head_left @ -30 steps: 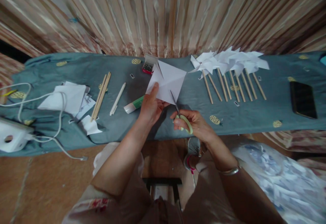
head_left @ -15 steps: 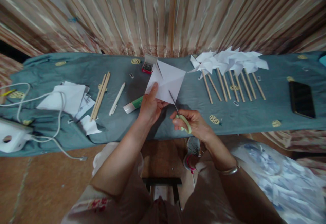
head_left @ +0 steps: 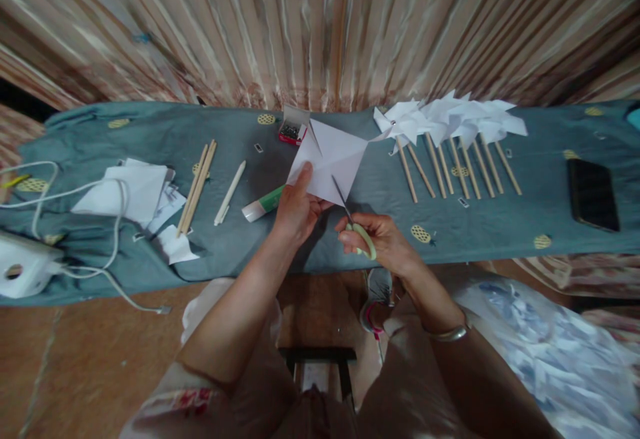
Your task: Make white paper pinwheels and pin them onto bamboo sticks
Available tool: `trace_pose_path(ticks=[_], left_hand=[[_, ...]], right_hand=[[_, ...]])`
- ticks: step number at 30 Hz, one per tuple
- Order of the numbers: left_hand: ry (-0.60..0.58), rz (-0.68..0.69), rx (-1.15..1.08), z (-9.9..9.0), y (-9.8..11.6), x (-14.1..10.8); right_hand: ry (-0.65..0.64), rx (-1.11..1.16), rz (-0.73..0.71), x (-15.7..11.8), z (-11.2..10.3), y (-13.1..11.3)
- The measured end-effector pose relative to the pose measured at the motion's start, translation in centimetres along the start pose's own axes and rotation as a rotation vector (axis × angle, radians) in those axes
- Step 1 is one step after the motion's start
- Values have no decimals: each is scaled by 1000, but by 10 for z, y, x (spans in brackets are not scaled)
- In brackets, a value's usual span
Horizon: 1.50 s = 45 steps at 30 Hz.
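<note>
So the white paper square [head_left: 337, 152] is up in the air over the table, and I'll place everything off that. Left hand [head_left: 295, 214] is pinching its left near side, thumb on top, fingers tucked under. Right hand [head_left: 384, 244] is just off the square's near corner, fingers wrapped round the handles of the green scissors [head_left: 368, 239]. Those point away from the person and a bit left, long axis on a slant, blade running in from the near corner towards the middle. One blade shows on top; can't tell how wide they're parted. The square's far corner already has a slit, roughly in line with the scissors. Just behind the square on its left: a red box [head_left: 290, 134] of small metal bits. Left of it, a green and white tube [head_left: 263, 204]. Right of it, a row of paper pinwheels [head_left: 453, 121] on wooden sticks, heads away from the person.
</note>
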<state>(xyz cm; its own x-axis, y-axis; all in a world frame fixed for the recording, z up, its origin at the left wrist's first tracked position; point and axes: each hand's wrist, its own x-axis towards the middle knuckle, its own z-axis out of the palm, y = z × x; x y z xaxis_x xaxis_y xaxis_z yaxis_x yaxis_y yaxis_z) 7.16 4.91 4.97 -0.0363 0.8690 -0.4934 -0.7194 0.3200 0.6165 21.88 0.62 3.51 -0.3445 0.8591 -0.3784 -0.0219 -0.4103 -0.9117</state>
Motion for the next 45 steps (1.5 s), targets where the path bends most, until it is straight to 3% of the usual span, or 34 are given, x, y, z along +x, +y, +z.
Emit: trace_pose_path(ticks=[37, 45], left_hand=[[-57, 31, 58, -6, -7, 4], [-113, 64, 86, -11, -9, 7]], right_hand=[[-4, -26, -62, 2, -1, 4], [0, -19, -41, 1, 2, -2]])
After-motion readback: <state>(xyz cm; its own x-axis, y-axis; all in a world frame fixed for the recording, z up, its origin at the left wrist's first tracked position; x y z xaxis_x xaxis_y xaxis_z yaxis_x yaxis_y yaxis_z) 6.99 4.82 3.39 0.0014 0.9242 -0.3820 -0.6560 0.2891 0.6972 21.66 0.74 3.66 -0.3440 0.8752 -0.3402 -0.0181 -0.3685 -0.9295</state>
